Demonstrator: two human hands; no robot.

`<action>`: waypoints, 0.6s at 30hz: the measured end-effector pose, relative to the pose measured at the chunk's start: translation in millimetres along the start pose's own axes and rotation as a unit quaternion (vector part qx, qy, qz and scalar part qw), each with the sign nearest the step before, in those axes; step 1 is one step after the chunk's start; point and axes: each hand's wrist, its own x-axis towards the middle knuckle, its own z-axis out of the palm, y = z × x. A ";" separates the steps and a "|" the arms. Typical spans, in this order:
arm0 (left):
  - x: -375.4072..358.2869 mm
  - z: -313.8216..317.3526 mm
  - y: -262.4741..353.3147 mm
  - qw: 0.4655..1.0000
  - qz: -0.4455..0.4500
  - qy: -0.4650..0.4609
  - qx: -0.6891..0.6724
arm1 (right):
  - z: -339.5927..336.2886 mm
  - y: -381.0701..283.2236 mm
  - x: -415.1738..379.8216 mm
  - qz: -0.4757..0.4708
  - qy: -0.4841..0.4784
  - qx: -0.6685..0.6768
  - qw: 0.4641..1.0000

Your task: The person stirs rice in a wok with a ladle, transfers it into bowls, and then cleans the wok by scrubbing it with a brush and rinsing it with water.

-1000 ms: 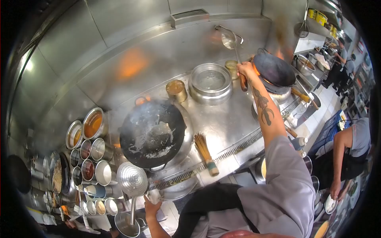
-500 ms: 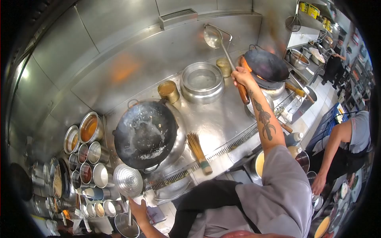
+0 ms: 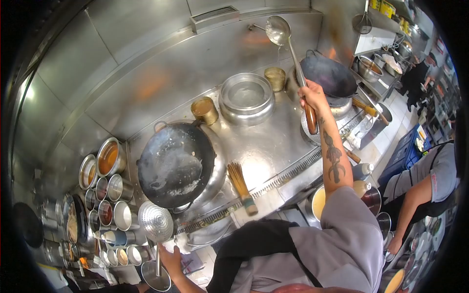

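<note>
My right hand is closed round a long ladle, near where its metal shaft meets the wooden handle. The ladle's bowl is raised beside the wall faucet, and liquid drips from it. At the lower left, my left hand is at the handle of a perforated skimmer and appears to grip it; some fingers are hidden. Just beyond the skimmer, a large black wok steams, with whitish liquid and small bits inside. A second wok sits beyond my right hand.
A round metal pot of water stands between two tins. A bamboo brush lies by the slotted drain. Sauce containers and cups crowd the left. Below my left hand is a metal pot. A co-worker's arm is at the right.
My right hand has moved right, carrying the ladle's bowl up and right from the faucet. Steam over the near wok has thickened. Flames at the far wok no longer show. The view has shifted slightly.
</note>
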 end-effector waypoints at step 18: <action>-10.2 9.8 18.1 0.999 -0.033 -0.026 0.018 | -10.9 50.3 30.1 -0.054 0.064 -0.213 0.974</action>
